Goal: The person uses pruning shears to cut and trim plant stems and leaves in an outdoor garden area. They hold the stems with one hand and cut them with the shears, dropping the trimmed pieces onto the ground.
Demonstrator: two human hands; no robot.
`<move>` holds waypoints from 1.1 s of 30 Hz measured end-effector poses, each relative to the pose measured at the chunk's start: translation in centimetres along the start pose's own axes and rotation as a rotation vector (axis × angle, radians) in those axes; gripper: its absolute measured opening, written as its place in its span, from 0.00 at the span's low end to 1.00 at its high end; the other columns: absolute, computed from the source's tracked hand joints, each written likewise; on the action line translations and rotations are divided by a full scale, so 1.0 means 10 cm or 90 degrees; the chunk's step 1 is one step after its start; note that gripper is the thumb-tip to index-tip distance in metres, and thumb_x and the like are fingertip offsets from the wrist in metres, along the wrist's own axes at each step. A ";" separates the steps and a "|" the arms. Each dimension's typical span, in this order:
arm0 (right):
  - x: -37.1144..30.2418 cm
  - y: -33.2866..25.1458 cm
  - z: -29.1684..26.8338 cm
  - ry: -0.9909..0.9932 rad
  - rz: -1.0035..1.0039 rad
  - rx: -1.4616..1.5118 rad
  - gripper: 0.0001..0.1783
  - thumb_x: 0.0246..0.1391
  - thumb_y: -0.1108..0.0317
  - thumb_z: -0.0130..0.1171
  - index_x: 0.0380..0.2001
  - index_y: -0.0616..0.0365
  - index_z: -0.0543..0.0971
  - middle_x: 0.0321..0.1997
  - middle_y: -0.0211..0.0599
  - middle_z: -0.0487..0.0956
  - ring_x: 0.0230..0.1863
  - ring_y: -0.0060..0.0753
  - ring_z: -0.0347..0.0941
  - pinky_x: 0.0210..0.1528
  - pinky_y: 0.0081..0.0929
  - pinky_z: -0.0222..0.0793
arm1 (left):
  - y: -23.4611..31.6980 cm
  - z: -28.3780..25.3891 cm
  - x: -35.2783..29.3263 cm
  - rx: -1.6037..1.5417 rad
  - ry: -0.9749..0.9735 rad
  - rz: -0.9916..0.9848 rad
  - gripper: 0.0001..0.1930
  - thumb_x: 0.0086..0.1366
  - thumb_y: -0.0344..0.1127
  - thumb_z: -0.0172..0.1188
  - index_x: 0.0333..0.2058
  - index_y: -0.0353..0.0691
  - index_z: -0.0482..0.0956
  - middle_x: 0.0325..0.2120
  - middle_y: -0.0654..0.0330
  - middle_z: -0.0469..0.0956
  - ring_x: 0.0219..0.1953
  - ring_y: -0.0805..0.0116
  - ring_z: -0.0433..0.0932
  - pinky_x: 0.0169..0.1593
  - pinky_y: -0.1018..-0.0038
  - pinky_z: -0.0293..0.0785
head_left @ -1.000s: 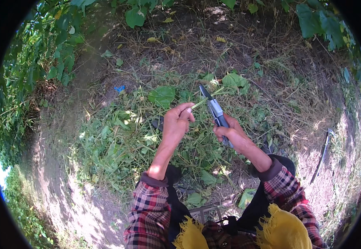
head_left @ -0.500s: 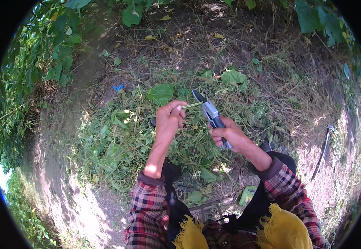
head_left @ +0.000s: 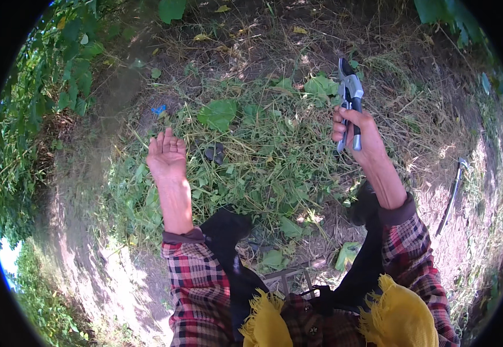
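My right hand (head_left: 358,130) is wrapped round the grey and dark blue handles of a pair of pruning shears (head_left: 352,87), raised at the right with its dark blade pointing away from me. Over on the left, my left hand (head_left: 167,155) is turned palm up with loosely bent fingers, and I see nothing in its palm. A thin pale green stem (head_left: 139,137) shows just beside its fingers; whether they touch it I cannot tell. Between and below both hands spreads a heap of cut green stems and leaves (head_left: 263,179), with a broad leaf (head_left: 218,114) at its far side.
A small dark object (head_left: 214,153) lies in the cuttings, and a blue scrap (head_left: 159,109) sits beyond my left hand. A long thin tool (head_left: 452,196) lies on the ground at the right. Leafy plants (head_left: 43,87) hang along the left. A metal frame (head_left: 286,281) shows between my legs.
My hands have moved apart: the left went left and turned palm up, the right went up and right with the shears. The stem no longer spans from my left hand to the blades.
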State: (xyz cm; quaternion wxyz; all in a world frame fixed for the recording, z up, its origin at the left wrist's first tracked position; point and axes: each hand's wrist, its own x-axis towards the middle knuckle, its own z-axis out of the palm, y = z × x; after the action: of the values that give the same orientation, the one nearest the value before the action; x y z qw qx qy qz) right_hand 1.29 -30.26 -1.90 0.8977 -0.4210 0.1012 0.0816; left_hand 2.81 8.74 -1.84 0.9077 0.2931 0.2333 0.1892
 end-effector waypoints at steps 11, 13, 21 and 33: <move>-0.36 -0.44 -0.40 0.058 -0.089 0.039 0.10 0.55 0.69 0.53 0.35 0.65 0.68 0.30 0.35 0.68 0.28 0.23 0.63 0.28 0.25 0.61 | -0.97 0.21 -0.34 0.563 -0.291 -0.116 0.10 0.66 0.30 0.50 0.43 0.36 0.76 0.30 0.60 0.76 0.22 0.76 0.71 0.26 0.77 0.71; -0.47 -0.57 -0.48 0.061 -0.097 0.049 0.11 0.55 0.69 0.53 0.36 0.65 0.68 0.31 0.34 0.68 0.28 0.23 0.62 0.29 0.25 0.60 | -1.27 0.16 -0.38 0.665 -0.342 -0.150 0.09 0.66 0.28 0.49 0.41 0.36 0.77 0.29 0.61 0.75 0.19 0.78 0.70 0.22 0.79 0.68; -0.85 -0.96 -0.91 0.102 -0.109 0.121 0.17 0.55 0.67 0.53 0.42 0.70 0.68 0.33 0.36 0.69 0.29 0.23 0.63 0.32 0.25 0.60 | -2.16 -0.35 -0.60 1.083 -0.634 -0.253 0.09 0.64 0.26 0.50 0.40 0.37 0.77 0.30 0.64 0.75 0.24 0.79 0.71 0.28 0.79 0.70; -1.24 -1.33 -1.19 0.166 -0.213 0.150 0.26 0.58 0.67 0.49 0.52 0.78 0.61 0.37 0.36 0.65 0.33 0.23 0.58 0.33 0.23 0.56 | -3.56 -0.83 -0.50 1.343 -1.033 0.113 0.26 0.51 0.21 0.55 0.52 0.38 0.69 0.42 0.53 0.70 0.47 0.53 0.70 0.49 0.62 0.71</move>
State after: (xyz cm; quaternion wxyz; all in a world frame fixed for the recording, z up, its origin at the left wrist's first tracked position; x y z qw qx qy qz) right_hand -8.96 -48.59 3.56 0.9208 -0.3316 0.1539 -0.1356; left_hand 1.67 -16.90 -28.32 0.1135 0.8937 -0.3553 -0.2493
